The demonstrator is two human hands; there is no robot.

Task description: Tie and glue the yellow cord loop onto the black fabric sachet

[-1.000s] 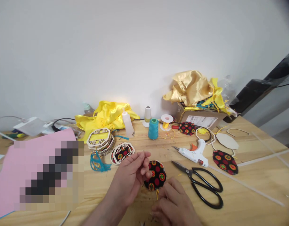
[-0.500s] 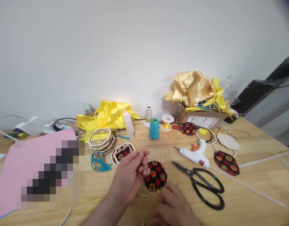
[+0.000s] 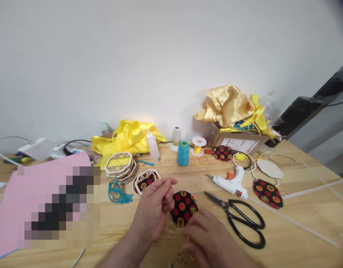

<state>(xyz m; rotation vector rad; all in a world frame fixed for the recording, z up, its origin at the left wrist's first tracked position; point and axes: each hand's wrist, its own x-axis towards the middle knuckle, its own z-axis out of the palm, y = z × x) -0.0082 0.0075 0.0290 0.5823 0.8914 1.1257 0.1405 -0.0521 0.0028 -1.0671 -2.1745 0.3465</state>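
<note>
A round black fabric disc [image 3: 184, 208] with red dots and flower medallions lies at the front middle, between my hands. My left hand [image 3: 156, 208] is closed at the disc's left edge, thumb pressed to index finger; what it pinches, if anything, is too small to make out. Below the disc, my right hand [image 3: 206, 236] is bent and slightly blurred, covering its lower right edge. A thin yellow cord [image 3: 188, 240] shows at the right fingers, which are closed on it. Behind my left hand lies a wooden lattice frame [image 3: 147, 178] over similar fabric.
Black-handled scissors [image 3: 241, 219] and a white glue gun [image 3: 231, 184] lie right. Behind stand a blue thread cone [image 3: 183, 154], a yellow cord spool [image 3: 198, 145] and a glue bottle [image 3: 153, 147]. Stacked lattice frames [image 3: 119, 165] and blue tassels [image 3: 118, 191] lie left.
My right hand has shifted slightly and its fingers have moved over the disc's lower right edge and the cord. The left hand and the disc stay nearly in place.
</note>
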